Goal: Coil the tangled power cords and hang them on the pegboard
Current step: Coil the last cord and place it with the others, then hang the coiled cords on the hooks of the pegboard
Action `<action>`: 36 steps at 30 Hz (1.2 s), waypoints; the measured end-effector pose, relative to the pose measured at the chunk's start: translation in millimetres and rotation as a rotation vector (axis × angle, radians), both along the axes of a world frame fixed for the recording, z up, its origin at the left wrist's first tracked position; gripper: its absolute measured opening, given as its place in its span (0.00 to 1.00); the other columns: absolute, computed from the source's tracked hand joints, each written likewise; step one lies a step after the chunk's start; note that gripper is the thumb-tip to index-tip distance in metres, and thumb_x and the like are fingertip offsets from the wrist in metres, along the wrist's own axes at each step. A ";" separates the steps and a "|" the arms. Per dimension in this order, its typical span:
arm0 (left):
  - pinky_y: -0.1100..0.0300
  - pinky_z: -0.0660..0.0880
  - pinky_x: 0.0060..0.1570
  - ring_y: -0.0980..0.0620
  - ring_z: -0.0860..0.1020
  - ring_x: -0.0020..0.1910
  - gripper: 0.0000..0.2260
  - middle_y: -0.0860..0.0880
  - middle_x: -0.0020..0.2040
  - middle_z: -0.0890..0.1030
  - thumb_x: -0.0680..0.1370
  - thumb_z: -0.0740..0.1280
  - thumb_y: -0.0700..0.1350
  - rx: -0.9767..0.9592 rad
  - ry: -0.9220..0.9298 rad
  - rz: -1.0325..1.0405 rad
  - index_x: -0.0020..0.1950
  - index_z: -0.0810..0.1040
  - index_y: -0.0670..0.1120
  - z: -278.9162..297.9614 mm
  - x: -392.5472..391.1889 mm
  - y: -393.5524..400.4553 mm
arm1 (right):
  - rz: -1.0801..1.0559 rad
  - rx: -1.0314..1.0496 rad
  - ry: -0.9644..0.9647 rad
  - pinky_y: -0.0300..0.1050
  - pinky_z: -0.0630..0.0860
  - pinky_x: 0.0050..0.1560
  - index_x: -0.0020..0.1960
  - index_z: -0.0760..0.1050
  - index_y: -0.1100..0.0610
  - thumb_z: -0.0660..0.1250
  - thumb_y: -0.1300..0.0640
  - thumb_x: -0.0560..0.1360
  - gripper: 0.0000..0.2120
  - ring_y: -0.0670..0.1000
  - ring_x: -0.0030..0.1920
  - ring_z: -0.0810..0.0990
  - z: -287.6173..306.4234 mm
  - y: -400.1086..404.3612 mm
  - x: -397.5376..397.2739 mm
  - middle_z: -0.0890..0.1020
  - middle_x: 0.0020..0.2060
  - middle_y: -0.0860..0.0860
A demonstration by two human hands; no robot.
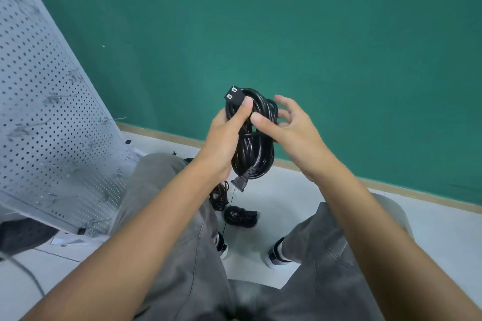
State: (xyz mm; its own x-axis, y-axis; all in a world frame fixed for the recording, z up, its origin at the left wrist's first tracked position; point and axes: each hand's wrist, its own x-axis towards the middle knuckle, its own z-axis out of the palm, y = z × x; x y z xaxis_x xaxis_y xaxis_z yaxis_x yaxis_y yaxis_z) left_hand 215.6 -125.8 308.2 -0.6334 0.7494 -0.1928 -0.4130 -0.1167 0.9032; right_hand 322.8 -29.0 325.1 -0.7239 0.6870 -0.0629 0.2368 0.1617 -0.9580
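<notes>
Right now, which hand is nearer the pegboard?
Left. The left hand grips the coiled cord on the side facing the pegboard; the right hand is on the coil's far side.

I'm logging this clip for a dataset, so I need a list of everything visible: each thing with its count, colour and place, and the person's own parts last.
coiled cord: one, black, held up in front of the green wall, a plug at the top and another at the bottom end
cords on the floor: at least two bundles, black, between the feet
pegboard: one, white with small holes, leaning at the left
wall: one, green, behind the hands
floor: one, pale grey, below
trousers: one pair, grey
shoes: two, black and white, on the floor
left hand: one, grip closed round the coiled cord
right hand: one, thumb against the coiled cord, fingers spread
</notes>
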 end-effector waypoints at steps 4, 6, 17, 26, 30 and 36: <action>0.41 0.76 0.67 0.41 0.83 0.62 0.23 0.40 0.61 0.84 0.82 0.66 0.56 0.033 0.007 -0.048 0.69 0.78 0.40 7.8 -21.3 -22.0 | -0.017 0.159 0.020 0.49 0.80 0.62 0.77 0.67 0.54 0.78 0.46 0.73 0.38 0.49 0.55 0.85 6.5 -9.3 -24.6 0.79 0.66 0.51; 0.43 0.78 0.65 0.41 0.83 0.62 0.23 0.41 0.62 0.84 0.81 0.67 0.56 0.032 0.052 -0.035 0.68 0.79 0.41 11.9 -33.2 -36.3 | 0.021 0.183 0.039 0.51 0.81 0.60 0.76 0.68 0.56 0.78 0.47 0.73 0.37 0.50 0.53 0.85 11.2 -13.9 -37.0 0.79 0.65 0.52; 0.45 0.80 0.63 0.47 0.85 0.56 0.08 0.48 0.54 0.87 0.78 0.75 0.43 -0.105 0.433 0.472 0.57 0.84 0.49 34.9 -86.4 -171.8 | 0.564 0.364 0.073 0.42 0.74 0.65 0.78 0.64 0.55 0.66 0.57 0.83 0.25 0.45 0.57 0.80 29.5 -103.7 -146.9 0.74 0.64 0.45; 0.58 0.80 0.56 0.55 0.85 0.51 0.11 0.54 0.52 0.87 0.77 0.75 0.46 -0.219 0.589 0.791 0.59 0.84 0.51 59.0 -100.6 -255.7 | 0.670 0.293 0.245 0.25 0.71 0.57 0.75 0.71 0.54 0.66 0.61 0.82 0.22 0.29 0.53 0.75 40.4 -190.9 -208.3 0.75 0.60 0.43; 0.49 0.82 0.56 0.52 0.87 0.47 0.11 0.53 0.50 0.87 0.77 0.76 0.48 -0.245 0.645 0.907 0.59 0.85 0.52 73.1 -101.9 -270.3 | 0.642 0.176 0.353 0.26 0.73 0.51 0.67 0.75 0.49 0.67 0.63 0.81 0.17 0.29 0.51 0.77 51.9 -214.0 -218.3 0.78 0.53 0.31; 0.45 0.83 0.53 0.50 0.86 0.49 0.13 0.52 0.51 0.87 0.77 0.76 0.49 -0.228 0.750 0.963 0.61 0.85 0.51 102.6 -116.1 -273.8 | 0.598 0.153 0.490 0.42 0.77 0.64 0.66 0.79 0.55 0.69 0.61 0.80 0.15 0.42 0.59 0.81 78.3 -222.6 -234.8 0.84 0.57 0.42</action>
